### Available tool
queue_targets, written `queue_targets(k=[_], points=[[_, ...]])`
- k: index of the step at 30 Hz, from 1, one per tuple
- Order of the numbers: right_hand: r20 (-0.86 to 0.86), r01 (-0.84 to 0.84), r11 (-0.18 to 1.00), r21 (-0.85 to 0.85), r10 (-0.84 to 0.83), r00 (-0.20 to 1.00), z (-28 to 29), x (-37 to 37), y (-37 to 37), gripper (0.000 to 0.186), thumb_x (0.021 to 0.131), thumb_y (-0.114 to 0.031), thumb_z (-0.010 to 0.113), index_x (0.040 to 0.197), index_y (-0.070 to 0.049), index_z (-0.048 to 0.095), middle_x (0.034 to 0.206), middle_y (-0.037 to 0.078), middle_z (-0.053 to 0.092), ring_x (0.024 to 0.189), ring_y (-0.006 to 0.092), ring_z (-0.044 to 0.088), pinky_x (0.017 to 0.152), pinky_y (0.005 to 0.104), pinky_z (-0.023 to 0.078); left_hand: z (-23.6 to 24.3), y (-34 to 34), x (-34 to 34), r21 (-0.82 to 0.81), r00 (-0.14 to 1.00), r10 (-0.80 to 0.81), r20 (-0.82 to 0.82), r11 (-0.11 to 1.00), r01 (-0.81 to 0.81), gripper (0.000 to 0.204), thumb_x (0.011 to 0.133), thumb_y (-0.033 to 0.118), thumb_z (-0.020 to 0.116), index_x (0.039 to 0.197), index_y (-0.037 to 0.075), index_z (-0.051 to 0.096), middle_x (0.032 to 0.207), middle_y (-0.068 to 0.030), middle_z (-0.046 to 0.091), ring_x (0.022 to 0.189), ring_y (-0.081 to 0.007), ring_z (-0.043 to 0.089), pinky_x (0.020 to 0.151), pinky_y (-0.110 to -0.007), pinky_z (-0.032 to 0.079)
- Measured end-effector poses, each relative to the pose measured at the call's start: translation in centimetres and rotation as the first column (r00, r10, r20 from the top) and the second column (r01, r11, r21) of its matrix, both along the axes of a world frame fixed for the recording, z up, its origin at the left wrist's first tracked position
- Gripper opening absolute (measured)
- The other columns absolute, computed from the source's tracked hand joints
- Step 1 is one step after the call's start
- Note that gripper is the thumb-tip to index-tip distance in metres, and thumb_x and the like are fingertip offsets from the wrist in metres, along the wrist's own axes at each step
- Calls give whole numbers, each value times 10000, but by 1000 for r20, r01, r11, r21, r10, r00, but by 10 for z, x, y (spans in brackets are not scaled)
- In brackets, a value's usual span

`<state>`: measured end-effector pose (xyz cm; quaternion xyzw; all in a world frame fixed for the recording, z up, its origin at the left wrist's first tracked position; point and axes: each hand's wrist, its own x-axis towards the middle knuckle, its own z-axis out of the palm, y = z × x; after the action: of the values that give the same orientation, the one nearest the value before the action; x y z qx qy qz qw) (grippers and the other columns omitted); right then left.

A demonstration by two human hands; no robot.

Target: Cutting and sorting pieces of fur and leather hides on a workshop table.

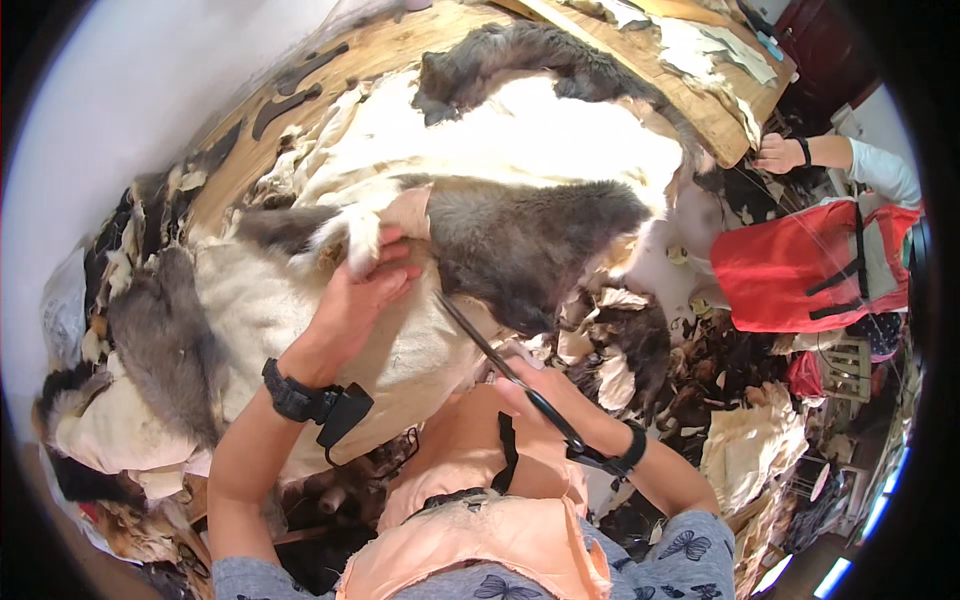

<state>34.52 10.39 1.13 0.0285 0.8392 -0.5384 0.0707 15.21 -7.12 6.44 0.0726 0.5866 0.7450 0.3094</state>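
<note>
Scissors (500, 365) sit gripped in the right hand (540, 390), fingers curled shut through the handles, blades slightly parted and pointing up and left toward the grey-furred flap of the pelt (520, 250). That forearm comes in from the lower right, bent at the elbow, with one black band at the wrist. The left hand (355, 295) reaches forward from the lower left, wrist straight, fingers closed on a white furry tuft of the same pelt just left of the grey flap, pinching and lifting it. One black wrist strap (300, 398) with a small dark device circles that forearm. The pelt lies spread skin-side and fur-side mixed across the middle of the wooden table (715, 115), reaching its near edge. Beyond the table's right corner one other person in a red vest (800, 270) shows a single hand (778, 153). Fur scraps (700, 400) litter the floor below the right edge; I cannot count them.
</note>
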Motion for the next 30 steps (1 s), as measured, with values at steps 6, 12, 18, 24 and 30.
queue_targets(k=[6, 12, 18, 24, 30], points=[[240, -38, 998, -49, 49, 970, 13, 28, 22, 489, 909, -463, 420, 1065, -1, 457, 688, 243, 554, 727, 408, 583, 636, 422, 436, 5, 12, -5, -335, 984, -79, 161, 933, 129, 229, 869, 154, 607, 1046, 23, 541, 999, -86, 609, 896, -147, 602, 711, -266, 509], [196, 18, 993, -113, 5, 981, 3, 30, 20, 467, 921, -454, 395, 1024, -2, 456, 675, 229, 547, 691, 395, 576, 620, 423, 431, 8, 35, -16, -329, 945, -61, 320, 929, 171, 241, 790, 140, 700, 974, 51, 573, 798, -26, 603, 606, -125, 548, 522, -226, 440], [211, 63, 985, -159, -29, 977, 4, 23, 10, 439, 926, -446, 382, 1019, -23, 456, 679, 220, 546, 677, 392, 570, 608, 415, 427, 1, 43, -8, -319, 987, -20, 159, 945, 71, 265, 776, 72, 682, 1023, 36, 593, 874, -43, 626, 700, -120, 574, 570, -219, 456], [233, 137, 955, -263, -74, 970, 3, 8, -6, 432, 940, -453, 348, 978, -33, 444, 656, 153, 543, 643, 311, 561, 597, 379, 424, -5, 32, -17, -206, 971, -230, 58, 949, 237, 438, 751, 68, 666, 1166, 32, 530, 920, -5, 590, 770, -69, 523, 621, -211, 416], [233, 233, 808, -541, -123, 965, 13, -11, -24, 472, 944, -487, 340, 1050, -40, 448, 678, -8, 462, 574, 60, 410, 516, 202, 363, 8, 36, -13, -312, 928, -332, -171, 911, 269, 494, 733, 90, 656, 1195, 14, 497, 899, -2, 568, 735, -64, 466, 616, -204, 377]])
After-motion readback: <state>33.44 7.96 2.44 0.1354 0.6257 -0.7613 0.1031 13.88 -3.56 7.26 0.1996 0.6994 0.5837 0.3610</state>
